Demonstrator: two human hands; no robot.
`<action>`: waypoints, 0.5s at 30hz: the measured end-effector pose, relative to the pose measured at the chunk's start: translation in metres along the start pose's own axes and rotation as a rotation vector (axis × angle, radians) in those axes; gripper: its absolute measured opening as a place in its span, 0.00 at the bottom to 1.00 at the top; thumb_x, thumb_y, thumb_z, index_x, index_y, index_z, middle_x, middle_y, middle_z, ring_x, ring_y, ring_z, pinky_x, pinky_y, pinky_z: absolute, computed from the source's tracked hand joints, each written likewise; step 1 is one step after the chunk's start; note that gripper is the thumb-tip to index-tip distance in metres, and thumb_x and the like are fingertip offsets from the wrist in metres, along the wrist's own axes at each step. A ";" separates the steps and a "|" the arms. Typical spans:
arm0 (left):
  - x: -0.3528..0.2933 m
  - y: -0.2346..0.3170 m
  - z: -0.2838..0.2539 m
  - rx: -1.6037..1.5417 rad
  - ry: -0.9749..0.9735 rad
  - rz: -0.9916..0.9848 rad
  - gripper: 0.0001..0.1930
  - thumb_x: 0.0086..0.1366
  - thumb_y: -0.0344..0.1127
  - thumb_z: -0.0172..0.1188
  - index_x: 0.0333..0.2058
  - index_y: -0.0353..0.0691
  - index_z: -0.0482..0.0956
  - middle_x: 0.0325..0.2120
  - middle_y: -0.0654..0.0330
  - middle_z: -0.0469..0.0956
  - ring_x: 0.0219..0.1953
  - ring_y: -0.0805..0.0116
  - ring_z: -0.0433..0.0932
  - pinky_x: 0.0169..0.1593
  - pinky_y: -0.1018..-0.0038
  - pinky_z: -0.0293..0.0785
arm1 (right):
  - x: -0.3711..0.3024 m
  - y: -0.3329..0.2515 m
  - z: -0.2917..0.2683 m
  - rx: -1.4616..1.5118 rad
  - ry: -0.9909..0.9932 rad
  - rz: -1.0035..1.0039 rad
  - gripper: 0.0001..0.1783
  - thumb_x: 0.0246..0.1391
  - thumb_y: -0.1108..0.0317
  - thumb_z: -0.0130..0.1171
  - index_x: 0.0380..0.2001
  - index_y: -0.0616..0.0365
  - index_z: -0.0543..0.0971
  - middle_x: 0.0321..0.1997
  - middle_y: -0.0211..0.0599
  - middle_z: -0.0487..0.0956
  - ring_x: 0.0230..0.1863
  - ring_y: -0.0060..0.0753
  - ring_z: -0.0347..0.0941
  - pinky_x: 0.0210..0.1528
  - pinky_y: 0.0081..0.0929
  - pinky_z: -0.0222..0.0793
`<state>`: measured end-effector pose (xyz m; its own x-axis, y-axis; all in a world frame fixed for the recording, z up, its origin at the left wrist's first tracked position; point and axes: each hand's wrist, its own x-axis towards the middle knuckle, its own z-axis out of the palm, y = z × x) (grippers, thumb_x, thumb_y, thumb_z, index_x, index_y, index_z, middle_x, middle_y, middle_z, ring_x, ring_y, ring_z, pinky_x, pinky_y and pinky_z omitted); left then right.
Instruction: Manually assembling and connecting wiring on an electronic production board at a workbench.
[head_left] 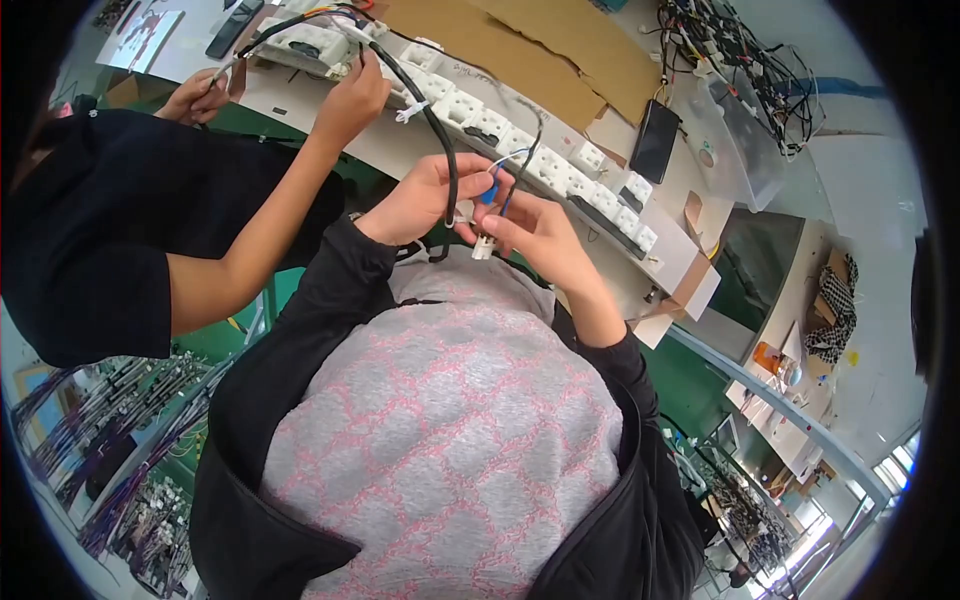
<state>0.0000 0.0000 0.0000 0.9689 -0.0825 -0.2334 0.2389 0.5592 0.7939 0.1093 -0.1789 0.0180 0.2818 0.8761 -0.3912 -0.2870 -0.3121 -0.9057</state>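
Note:
My left hand (pixel 425 197) is closed with thumb and fingers pinching a small blue piece (pixel 490 190) that has thin white and blue wires by it. A white plug connector (pixel 484 246) sits in the fingers of my right hand (pixel 540 238), its lower end pointing toward my body. Past my left fingers runs a thick black cable (pixel 437 125), tied with a white cable tie (pixel 411 110). It curves up and away to the far left, where a co-worker's hand (pixel 355 98) touches the harness. Some wire ends are hidden between my fingers.
A row of white sockets (pixel 460 106) runs along the table edge beyond my hands. Behind it lie brown cardboard (pixel 520 50) and a black phone (pixel 655 140). A clear plastic bin (pixel 740 150) and tangled wires (pixel 735 60) are at the far right. The co-worker's arm (pixel 265 250) is close on my left.

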 end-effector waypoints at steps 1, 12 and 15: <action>0.003 0.004 0.007 0.034 0.063 -0.009 0.16 0.68 0.41 0.60 0.50 0.40 0.77 0.40 0.65 0.74 0.37 0.76 0.77 0.29 0.77 0.81 | -0.003 -0.002 -0.003 -0.031 0.054 0.022 0.24 0.56 0.65 0.65 0.54 0.64 0.76 0.37 0.29 0.81 0.33 0.20 0.75 0.38 0.19 0.72; 0.035 0.002 -0.100 1.540 0.484 0.858 0.12 0.52 0.29 0.67 0.35 0.53 0.85 0.34 0.63 0.76 0.38 0.62 0.77 0.39 0.69 0.75 | 0.070 0.028 0.023 -0.450 0.187 -0.368 0.07 0.53 0.72 0.63 0.32 0.66 0.80 0.32 0.37 0.82 0.29 0.26 0.79 0.35 0.23 0.74; 0.041 0.012 -0.102 1.593 0.617 0.963 0.10 0.51 0.31 0.67 0.34 0.51 0.85 0.33 0.62 0.77 0.39 0.62 0.77 0.40 0.67 0.75 | 0.104 0.035 0.025 -0.566 0.414 -0.489 0.07 0.51 0.72 0.63 0.31 0.63 0.78 0.29 0.39 0.81 0.27 0.31 0.79 0.32 0.26 0.75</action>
<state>0.0359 0.0878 -0.0576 0.7237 0.1939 0.6624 -0.0933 -0.9234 0.3722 0.1052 -0.0895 -0.0505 0.5985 0.7894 0.1362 0.4232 -0.1672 -0.8905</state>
